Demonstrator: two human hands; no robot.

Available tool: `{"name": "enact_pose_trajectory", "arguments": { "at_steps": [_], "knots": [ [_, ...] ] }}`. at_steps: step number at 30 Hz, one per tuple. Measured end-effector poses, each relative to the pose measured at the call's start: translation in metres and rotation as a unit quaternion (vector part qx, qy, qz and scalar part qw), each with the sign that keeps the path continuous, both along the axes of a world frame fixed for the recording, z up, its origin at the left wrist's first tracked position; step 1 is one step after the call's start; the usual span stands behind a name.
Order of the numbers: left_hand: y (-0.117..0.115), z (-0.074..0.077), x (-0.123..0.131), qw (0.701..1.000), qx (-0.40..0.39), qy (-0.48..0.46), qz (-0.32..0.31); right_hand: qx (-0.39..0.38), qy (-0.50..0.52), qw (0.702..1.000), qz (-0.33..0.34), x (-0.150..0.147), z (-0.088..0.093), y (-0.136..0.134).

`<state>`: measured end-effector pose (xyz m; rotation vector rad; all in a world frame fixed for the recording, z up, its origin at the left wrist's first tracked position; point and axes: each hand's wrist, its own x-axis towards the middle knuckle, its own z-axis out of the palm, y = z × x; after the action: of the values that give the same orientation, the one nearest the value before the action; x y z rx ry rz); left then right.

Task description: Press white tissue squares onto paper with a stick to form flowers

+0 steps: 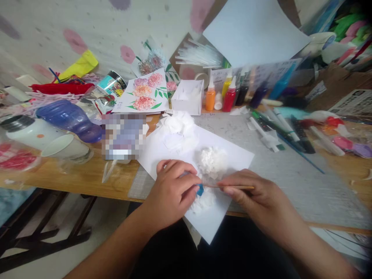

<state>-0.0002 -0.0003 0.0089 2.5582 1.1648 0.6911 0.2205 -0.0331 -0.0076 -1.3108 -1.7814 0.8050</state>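
Observation:
My left hand (176,190) is closed around a small blue object (200,190), which is mostly hidden behind the fingers. A thin wooden stick (242,187) is pinched in my right hand (255,193), its far end pointing left at the blue object; whether they touch is unclear. Just beyond both hands, a ruffled white ball of petal-like pieces (213,161) sits on a white paper sheet (235,151). More white scraps (205,200) lie below the blue object. Crumpled white paper (177,126) rests at the sheet's far corner.
A grey cutting mat (290,182) lies under the sheet. Behind stand paint bottles (210,97), a white box (187,99) and a flower picture (145,93). To the left are a paper cup (64,147) and a blurred-out device (123,135); pens (264,131) lie right.

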Motion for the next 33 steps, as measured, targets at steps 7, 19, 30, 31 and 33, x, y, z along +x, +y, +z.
{"name": "enact_pose_trajectory", "arguments": {
  "at_steps": [7,19,30,31,33],
  "knots": [
    [0.001,-0.001,0.0,0.999,-0.033,-0.012,-0.02,-0.013,0.012,1.0,-0.003,-0.001,0.002,0.002],
    [0.0,-0.007,-0.003,0.998,-0.038,-0.041,-0.012,0.026,0.033,0.999,-0.029,-0.003,0.008,-0.001],
    [0.062,0.015,-0.018,0.984,-0.004,0.061,0.165,0.057,0.1,0.991,-0.068,0.007,0.002,-0.003],
    [0.068,0.015,-0.013,0.985,-0.003,0.081,0.154,0.055,0.1,0.991,-0.066,0.008,0.001,-0.004],
    [0.077,0.013,-0.002,0.987,-0.001,0.102,0.128,0.054,0.106,0.991,-0.061,0.01,0.0,-0.004]
  ]
}}
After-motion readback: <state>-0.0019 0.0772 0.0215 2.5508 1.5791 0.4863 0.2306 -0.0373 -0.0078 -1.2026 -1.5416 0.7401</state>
